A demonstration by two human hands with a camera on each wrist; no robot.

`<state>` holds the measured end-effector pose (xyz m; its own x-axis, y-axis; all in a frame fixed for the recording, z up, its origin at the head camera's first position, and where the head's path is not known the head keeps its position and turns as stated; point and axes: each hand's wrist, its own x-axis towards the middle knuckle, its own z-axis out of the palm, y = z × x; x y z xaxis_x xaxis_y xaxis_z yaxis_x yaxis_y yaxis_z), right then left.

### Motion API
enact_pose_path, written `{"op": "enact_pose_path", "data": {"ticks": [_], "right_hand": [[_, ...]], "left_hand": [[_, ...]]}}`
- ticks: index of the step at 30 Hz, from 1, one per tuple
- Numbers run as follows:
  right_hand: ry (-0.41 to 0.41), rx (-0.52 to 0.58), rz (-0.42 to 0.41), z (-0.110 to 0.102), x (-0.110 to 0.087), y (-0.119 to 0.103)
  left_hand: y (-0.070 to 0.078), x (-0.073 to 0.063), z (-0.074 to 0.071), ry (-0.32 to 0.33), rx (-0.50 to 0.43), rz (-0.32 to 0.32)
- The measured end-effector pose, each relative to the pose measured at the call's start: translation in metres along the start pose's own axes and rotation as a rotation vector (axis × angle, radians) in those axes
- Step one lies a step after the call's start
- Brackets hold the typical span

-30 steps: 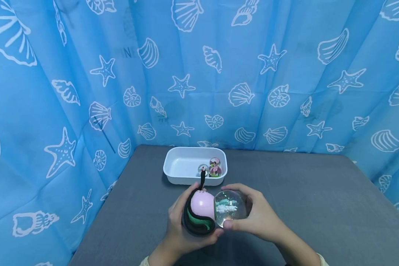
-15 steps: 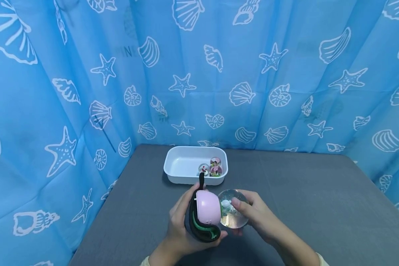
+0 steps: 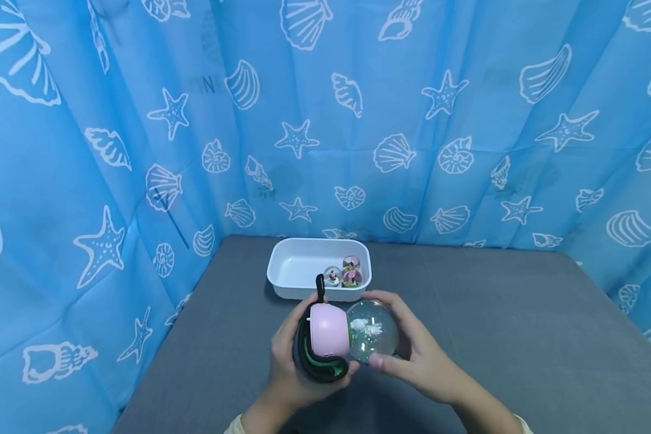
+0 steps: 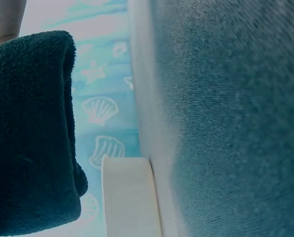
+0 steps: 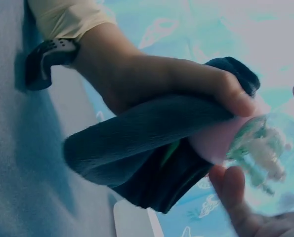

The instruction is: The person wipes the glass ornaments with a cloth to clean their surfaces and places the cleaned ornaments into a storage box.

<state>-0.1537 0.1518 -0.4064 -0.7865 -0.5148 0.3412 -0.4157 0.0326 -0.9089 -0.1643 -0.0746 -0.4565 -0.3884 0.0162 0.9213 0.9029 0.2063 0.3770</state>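
A snow globe with a pink base (image 3: 330,330) and a clear ball (image 3: 373,331) lies on its side between my hands, above the table. White figures and green glitter show inside the ball. My left hand (image 3: 287,361) grips the base through a dark, fuzzy cloth (image 3: 322,369) with a green inner face and a black loop on top. My right hand (image 3: 425,364) holds the ball from the right, fingers behind and thumb low at the front. In the left wrist view, folded cloth (image 4: 28,133) fills the left side. The right wrist view shows the cloth (image 5: 147,133) wrapped under the left hand's fingers.
Behind my hands stands a white tray (image 3: 293,292) on the grey table (image 3: 493,319). Several small glass balls (image 3: 351,274) with tiny figures sit at its right end. A blue curtain (image 3: 314,120) with shell prints hangs at the table's back and sides.
The snow globe has been turned within the hands. My right thumb moved from the top of the ball down to its lower front, after re-gripping. Both hands shifted slightly left and up.
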Motion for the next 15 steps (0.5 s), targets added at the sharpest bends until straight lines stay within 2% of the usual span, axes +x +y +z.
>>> {"op": "enact_pose_path", "data": {"ticks": [4,9,11,15], "right_hand": [[0.007,-0.048,-0.129,0.0001,-0.0003,0.002],[-0.008,-0.094,-0.186,-0.0043,-0.001,0.0034],[-0.014,-0.114,-0.208,-0.0059,-0.0006,0.0035],[0.021,-0.258,-0.27,-0.0076,0.0006,0.0016]], "left_hand": [[0.0012,0.0033,-0.0026,0.023,0.009,-0.002],[0.0038,0.0077,-0.0031,0.031,0.05,0.075],[0.0044,0.0081,-0.0029,0.034,0.049,0.085],[0.0043,0.0082,-0.003,0.041,0.041,0.091]]}}
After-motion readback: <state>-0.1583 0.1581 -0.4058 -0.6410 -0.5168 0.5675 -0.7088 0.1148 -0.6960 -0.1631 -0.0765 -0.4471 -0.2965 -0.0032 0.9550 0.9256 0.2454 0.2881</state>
